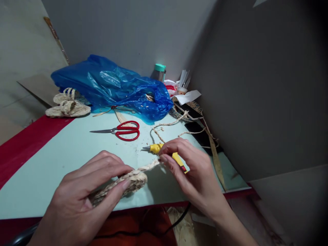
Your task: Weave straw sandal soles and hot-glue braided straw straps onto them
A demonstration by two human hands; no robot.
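Observation:
My left hand (89, 191) is closed around a coiled, braided straw piece (137, 182), its thumb on the near side and its fingers over the top. From that piece a straw braid (148, 166) runs up to the right. My right hand (189, 167) pinches the braid's far end between thumb and fingertips. Behind my right hand lies a yellow hot glue gun (155, 148), its metal nozzle pointing left and its middle hidden by my fingers. Beyond my hands, red-handled scissors (128, 131) rest on the table with blades to the left.
A large blue plastic bag (107, 82) fills the back of the pale green tabletop (51, 164). Two small straw shoes (68, 108) sit at the back left. Loose braided cord (169, 123), a black object (196, 133), a straw strip (217, 164) and a green-lidded jar (159, 71) lie toward the right and back.

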